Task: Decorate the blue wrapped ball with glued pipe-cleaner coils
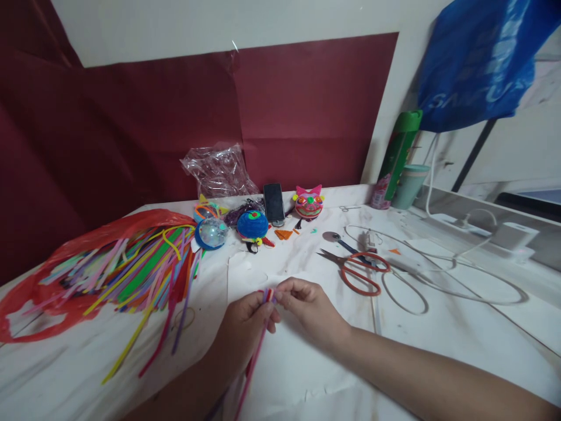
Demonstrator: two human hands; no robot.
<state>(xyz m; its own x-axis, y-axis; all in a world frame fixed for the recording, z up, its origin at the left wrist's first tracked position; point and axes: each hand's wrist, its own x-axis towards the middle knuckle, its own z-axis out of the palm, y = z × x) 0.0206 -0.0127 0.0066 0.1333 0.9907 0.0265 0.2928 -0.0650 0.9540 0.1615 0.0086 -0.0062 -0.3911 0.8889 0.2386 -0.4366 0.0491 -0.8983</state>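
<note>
Between my two hands, at the middle of the white sheet, are several fuzzy pipe cleaners (256,356) in pink, red and purple. Their tops are bunched together and the long ends hang down toward me. My left hand (246,321) pinches the bunch between thumb and fingers. From the other side, my right hand (307,304) has thumb and forefinger closed at the top of the same bunch. The exact spot under the fingertips is partly hidden. Orange-handled scissors (362,273) lie to the right of my right hand.
A red plastic bag (65,257) of colourful pipe cleaners (131,275) spreads at left. Behind are a clear ball (211,233), a blue fuzzy ball (252,224), a phone (274,203) and a pink fuzzy animal head (308,203). Cables (473,295), a green spray can (398,158) and a cup (409,186) stand right.
</note>
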